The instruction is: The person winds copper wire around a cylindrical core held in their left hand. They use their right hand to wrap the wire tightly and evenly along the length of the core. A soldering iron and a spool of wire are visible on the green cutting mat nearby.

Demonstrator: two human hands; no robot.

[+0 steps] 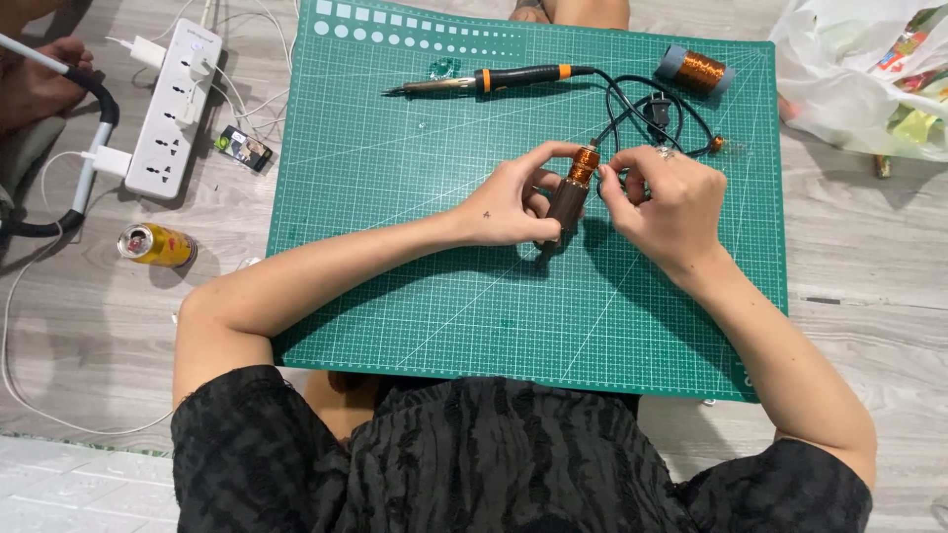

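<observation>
L hand (509,202) grips a dark rod w/ copper wire coil (573,190) over mid green cutting mat (415,247); R hand (662,202) pinches the coil's top. Behind: soldering iron (494,79), copper wire spool (696,69). Off mat, L: power strip (178,104), drink can (155,245).

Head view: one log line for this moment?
left hand: grips dark rod | right hand: pinches copper coil | soldering iron: idle on mat

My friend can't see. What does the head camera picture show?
Two hands, left hand and right hand, hold a dark rod wound with copper wire over a green cutting mat. A soldering iron and copper wire spool lie beyond.
</observation>
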